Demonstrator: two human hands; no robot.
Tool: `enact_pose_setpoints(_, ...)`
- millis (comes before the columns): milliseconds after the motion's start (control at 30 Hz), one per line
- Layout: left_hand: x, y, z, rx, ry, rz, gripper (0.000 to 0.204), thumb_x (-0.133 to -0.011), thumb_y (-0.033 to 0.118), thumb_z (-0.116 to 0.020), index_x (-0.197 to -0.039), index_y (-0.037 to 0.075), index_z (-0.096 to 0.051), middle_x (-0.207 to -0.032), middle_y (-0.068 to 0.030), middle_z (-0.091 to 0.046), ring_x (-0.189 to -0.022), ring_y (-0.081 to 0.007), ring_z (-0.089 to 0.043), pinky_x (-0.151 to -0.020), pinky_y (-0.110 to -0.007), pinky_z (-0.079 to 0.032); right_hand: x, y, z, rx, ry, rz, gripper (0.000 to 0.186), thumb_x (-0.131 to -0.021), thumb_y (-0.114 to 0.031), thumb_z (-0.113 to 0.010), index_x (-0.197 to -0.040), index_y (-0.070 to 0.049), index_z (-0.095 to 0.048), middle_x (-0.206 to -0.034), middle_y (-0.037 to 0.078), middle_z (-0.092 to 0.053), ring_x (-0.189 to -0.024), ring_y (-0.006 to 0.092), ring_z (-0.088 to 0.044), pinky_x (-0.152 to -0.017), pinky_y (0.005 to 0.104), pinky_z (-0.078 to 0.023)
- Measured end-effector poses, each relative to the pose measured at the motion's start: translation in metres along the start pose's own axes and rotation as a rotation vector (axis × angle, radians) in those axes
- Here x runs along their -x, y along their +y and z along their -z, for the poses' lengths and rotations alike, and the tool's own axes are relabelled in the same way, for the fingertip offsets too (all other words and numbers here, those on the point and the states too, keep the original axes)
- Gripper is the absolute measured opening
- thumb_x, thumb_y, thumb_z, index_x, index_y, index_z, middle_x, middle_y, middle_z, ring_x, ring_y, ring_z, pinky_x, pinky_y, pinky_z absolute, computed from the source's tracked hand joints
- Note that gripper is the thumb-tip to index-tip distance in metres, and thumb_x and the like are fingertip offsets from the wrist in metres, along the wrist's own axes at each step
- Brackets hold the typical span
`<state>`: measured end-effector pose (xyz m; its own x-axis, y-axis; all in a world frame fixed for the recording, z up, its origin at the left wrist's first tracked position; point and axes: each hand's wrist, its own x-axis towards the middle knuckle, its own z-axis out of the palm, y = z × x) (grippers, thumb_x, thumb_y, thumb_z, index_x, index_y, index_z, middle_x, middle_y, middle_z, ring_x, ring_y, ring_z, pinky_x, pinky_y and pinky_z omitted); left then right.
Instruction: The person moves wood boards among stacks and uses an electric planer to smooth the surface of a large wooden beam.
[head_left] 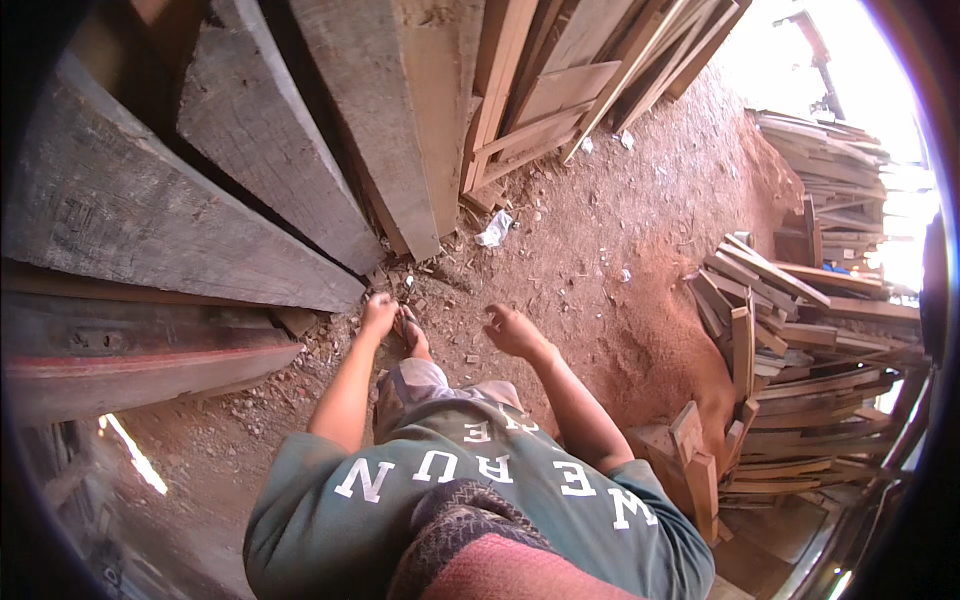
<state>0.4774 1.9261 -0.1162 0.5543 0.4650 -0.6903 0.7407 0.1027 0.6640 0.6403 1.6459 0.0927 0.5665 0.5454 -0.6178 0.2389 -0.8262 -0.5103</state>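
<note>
My left hand (379, 316) is closed, held low beside the base of the leaning planks, and what its fingers hold, if anything, is too small to make out. The nearest wide grey plank (170, 220) ends just beyond that hand. My right hand (515, 331) hangs over the dirt floor with its fingers loosely bent and partly apart, and nothing shows in it. Between the hands, my sandalled foot (415, 340) stands on the ground.
More tall boards (375, 110) and wooden frames (545, 95) lean along the far left side. A reddish dirt mound (670, 340) rises at the right, before a pile of cut timber (815, 390). White scrap (495, 229) and wood chips litter the dirt floor (590, 220).
</note>
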Motion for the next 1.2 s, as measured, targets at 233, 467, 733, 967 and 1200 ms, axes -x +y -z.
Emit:
enact_pose_setpoints(233, -0.066, -0.014, 0.040, -0.188, 0.092, -0.054, 0.047, -0.088, 0.023, -0.068, -0.126, -0.005, -0.070, -0.121, -0.0233, -0.075, -0.105, -0.0321, -0.075, -0.089, -0.043, -0.060, 0.090, 0.119, -0.016, -0.345, 0.448, -0.313, 0.044, -0.096, -0.025, -0.067, -0.134, -0.001, -0.063, -0.113, 0.028, -0.075, -0.108, 0.0411, -0.073, -0.094, 0.0456, -0.057)
enact_pose_setpoints(467, 0.006, -0.097, -0.003, -1.105, -0.338, -0.127, 0.039, -0.094, 0.023, -0.054, -0.117, 0.004, -0.078, -0.121, -0.0220, -0.075, -0.113, -0.0398, -0.072, -0.098, -0.045, -0.058, 0.270, 0.305, -0.257, -0.525, 0.637, -0.737, 0.044, -0.090, -0.024, -0.067, -0.125, 0.002, -0.067, -0.107, 0.025, -0.074, -0.104, 0.0375, -0.072, -0.091, 0.0445, -0.056)
enact_pose_setpoints(733, 0.202, -0.138, -0.176, -1.285, -0.341, -0.163, 0.070, -0.096, 0.051, -0.056, -0.140, -0.003, -0.063, -0.151, -0.0305, -0.054, -0.143, -0.0421, -0.052, -0.118, -0.046, -0.042, 0.489, 0.291, -0.530, -1.245, 0.698, -1.281, 0.027, -0.084, -0.019, -0.066, -0.102, 0.000, -0.072, -0.088, 0.019, -0.075, -0.077, 0.0276, -0.074, -0.071, 0.0412, -0.059)
enact_pose_setpoints(967, 0.250, -0.096, -0.250, -1.064, -0.761, -0.007, 0.052, -0.096, 0.045, -0.065, -0.134, 0.011, -0.071, -0.121, -0.0161, -0.073, -0.106, -0.0324, -0.069, -0.090, -0.049, -0.055, 0.556, 0.239, -0.666, -1.650, 0.885, -1.410, 0.012, -0.089, -0.010, -0.064, -0.094, -0.003, -0.073, -0.077, 0.012, -0.073, -0.066, 0.0236, -0.071, -0.056, 0.0425, -0.057)
enact_pose_setpoints(1200, 0.305, -0.108, -0.334, -1.381, -0.788, -0.115, 0.042, -0.098, 0.045, -0.067, -0.118, 0.009, -0.075, -0.102, -0.0132, -0.071, -0.087, -0.0289, -0.067, -0.074, -0.049, -0.056, 0.547, 0.206, -0.672, -1.989, 0.943, -1.416, 0.017, -0.094, -0.014, -0.065, -0.109, -0.009, -0.072, -0.089, 0.010, -0.076, -0.075, 0.0203, -0.073, -0.060, 0.0382, -0.057)
